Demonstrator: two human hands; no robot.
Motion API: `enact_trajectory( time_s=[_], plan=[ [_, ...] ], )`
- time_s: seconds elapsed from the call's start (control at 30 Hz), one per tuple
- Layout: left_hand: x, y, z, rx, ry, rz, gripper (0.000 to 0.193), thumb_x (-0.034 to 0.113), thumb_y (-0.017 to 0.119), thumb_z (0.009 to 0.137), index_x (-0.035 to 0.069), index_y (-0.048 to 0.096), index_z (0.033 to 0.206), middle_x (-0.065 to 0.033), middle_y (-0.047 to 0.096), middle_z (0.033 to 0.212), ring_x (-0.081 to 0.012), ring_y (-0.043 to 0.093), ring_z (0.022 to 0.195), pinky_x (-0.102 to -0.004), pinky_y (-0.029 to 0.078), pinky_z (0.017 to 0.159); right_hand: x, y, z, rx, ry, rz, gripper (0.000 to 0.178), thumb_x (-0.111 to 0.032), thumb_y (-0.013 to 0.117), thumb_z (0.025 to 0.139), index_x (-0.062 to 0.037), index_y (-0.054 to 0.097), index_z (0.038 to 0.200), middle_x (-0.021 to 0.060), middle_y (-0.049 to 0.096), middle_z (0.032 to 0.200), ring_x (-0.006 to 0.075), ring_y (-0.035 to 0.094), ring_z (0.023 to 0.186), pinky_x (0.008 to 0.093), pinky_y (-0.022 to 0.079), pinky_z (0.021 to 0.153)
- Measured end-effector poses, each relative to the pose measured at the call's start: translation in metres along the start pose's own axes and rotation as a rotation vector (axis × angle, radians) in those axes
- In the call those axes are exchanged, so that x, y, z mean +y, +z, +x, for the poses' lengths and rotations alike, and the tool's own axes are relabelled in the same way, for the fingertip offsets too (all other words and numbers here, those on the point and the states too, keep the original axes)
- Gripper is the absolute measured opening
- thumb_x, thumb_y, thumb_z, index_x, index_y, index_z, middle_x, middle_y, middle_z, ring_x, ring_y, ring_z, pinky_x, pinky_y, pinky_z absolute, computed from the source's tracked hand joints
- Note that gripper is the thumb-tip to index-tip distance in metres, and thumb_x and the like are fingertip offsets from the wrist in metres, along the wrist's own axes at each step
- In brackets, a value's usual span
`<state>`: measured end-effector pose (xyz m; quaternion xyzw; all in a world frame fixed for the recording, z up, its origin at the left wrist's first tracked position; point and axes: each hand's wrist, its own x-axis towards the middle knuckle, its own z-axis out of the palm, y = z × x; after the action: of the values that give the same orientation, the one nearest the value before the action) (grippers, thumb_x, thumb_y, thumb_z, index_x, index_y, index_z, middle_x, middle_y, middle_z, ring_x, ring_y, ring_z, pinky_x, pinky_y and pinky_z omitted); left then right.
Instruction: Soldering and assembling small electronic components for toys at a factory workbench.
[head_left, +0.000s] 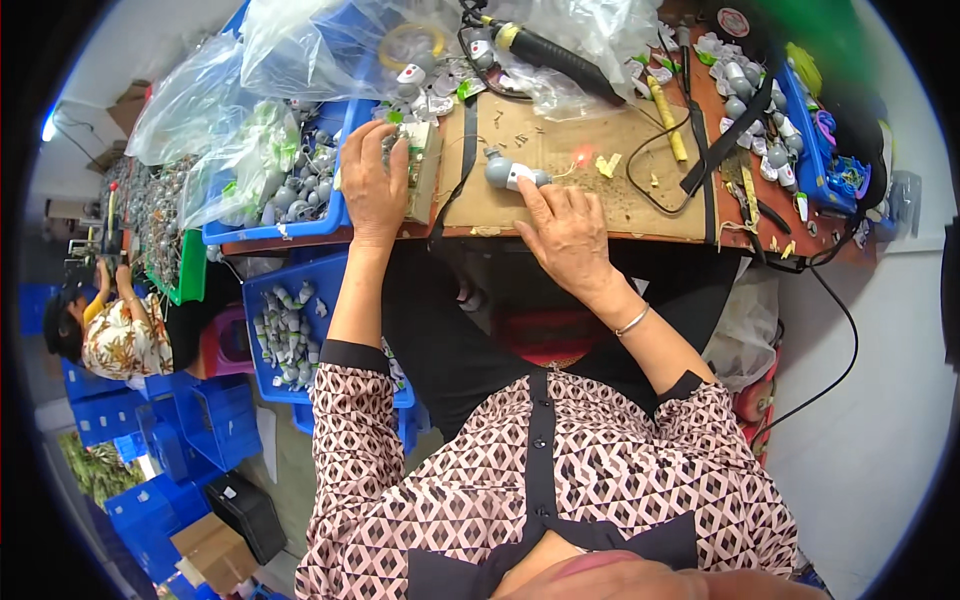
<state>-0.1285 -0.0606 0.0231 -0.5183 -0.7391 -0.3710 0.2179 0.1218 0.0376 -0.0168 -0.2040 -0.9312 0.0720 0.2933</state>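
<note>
On a cardboard-covered work board lies a small grey and white bulb-shaped plastic unit (497, 171), with thin wires running from its right end toward a red glowing light (583, 157). My right hand (572, 236) rests on the board with its index fingertip on the unit; the thumb stands apart and nothing is gripped. To the left, my left hand (372, 188) lies beside a small pale box (424, 172), its fingers bent over near the box's far end and the thumb apart from them. Its fingertips are partly hidden, and I see nothing held in it.
A blue crate (345, 205) of grey parts under plastic bags stands left; a lower blue tray (262, 360) holds more. Behind the board lies a black-handled tool (560, 62). A yellow stick (667, 118) and black cable lie right. Another person (125, 335) works far left.
</note>
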Motion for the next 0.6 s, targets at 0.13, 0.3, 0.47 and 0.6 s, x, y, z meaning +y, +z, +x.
enact_trajectory(
  time_s=[0.13, 0.3, 0.47, 0.6],
  plan=[
    [0.0, -0.01, 0.001, -0.01, -0.004, 0.05, 0.024, 0.02, 0.065, 0.095, 0.002, 0.066, 0.11, -0.0179, 0.064, 0.117, -0.0363, 0.059, 0.112, -0.0451, 0.046, 0.097, -0.001, 0.008, 0.0, 0.028, -0.019, 0.012, 0.064, -0.028, 0.073, 0.086, -0.0082, 0.053, 0.143, 0.0074, 0.058, 0.109, 0.0272, 0.055, 0.1, 0.0426, 0.041, 0.088],
    [-0.004, -0.003, -0.005, -0.008, -0.032, 0.027, 0.025, 0.016, 0.068, 0.089, 0.001, 0.063, 0.108, -0.0194, 0.064, 0.113, -0.0387, 0.059, 0.111, -0.048, 0.046, 0.097, -0.001, 0.021, -0.008, 0.014, 0.026, -0.071, 0.065, -0.03, 0.071, 0.087, -0.0081, 0.051, 0.145, 0.0086, 0.059, 0.112, 0.0275, 0.054, 0.107, 0.0442, 0.041, 0.091],
    [0.003, -0.008, -0.008, 0.03, -0.05, 0.0, 0.022, 0.018, 0.069, 0.088, 0.002, 0.065, 0.103, -0.0179, 0.065, 0.109, -0.0378, 0.061, 0.106, -0.0465, 0.048, 0.094, -0.001, 0.023, -0.012, 0.032, 0.034, -0.055, 0.064, -0.027, 0.068, 0.091, -0.0095, 0.048, 0.149, 0.0088, 0.059, 0.114, 0.0291, 0.055, 0.108, 0.0445, 0.041, 0.093],
    [0.003, -0.003, -0.009, 0.045, -0.046, -0.034, 0.021, 0.019, 0.069, 0.088, 0.003, 0.065, 0.101, -0.0175, 0.064, 0.107, -0.0379, 0.061, 0.102, -0.0462, 0.049, 0.091, 0.0, 0.021, -0.012, 0.013, 0.042, -0.05, 0.062, -0.025, 0.067, 0.093, -0.0114, 0.047, 0.15, 0.0087, 0.059, 0.115, 0.0294, 0.055, 0.108, 0.0445, 0.042, 0.093]
  ],
)
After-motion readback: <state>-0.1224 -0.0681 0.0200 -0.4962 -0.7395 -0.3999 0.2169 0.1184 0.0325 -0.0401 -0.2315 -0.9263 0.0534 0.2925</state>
